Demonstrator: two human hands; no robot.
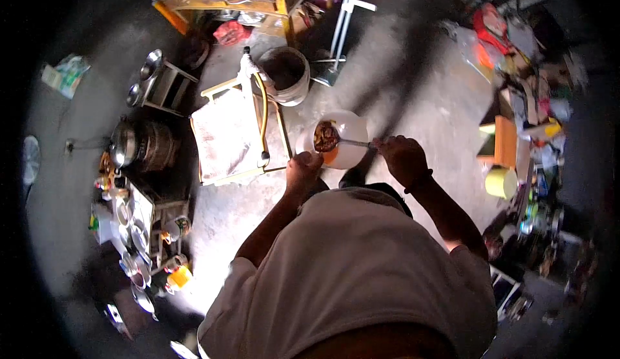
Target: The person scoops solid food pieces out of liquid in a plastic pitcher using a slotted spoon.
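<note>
In front of my body is a white bowl (354, 126), with a patch of orange showing low inside it. My left hand (305, 169) is closed at the bowl's near left edge, its fingers pinched on the rim. My right hand (403, 159) wraps round the end of a metal ladle (354, 143) whose handle runs leftward across the bowl. Chunky dark brown food (326, 136) fills the round head of the ladle, over the bowl's left side and close to my left fingers.
A low chair (223, 136) with a yellow hose (263, 110) lies left of the bowl, beside a bucket (284, 75). Beyond stand a dustpan (326, 73) and wooden table (258, 0). A large pot (126, 143) and several dishes are on the left; an orange stool (506, 141) is on the right.
</note>
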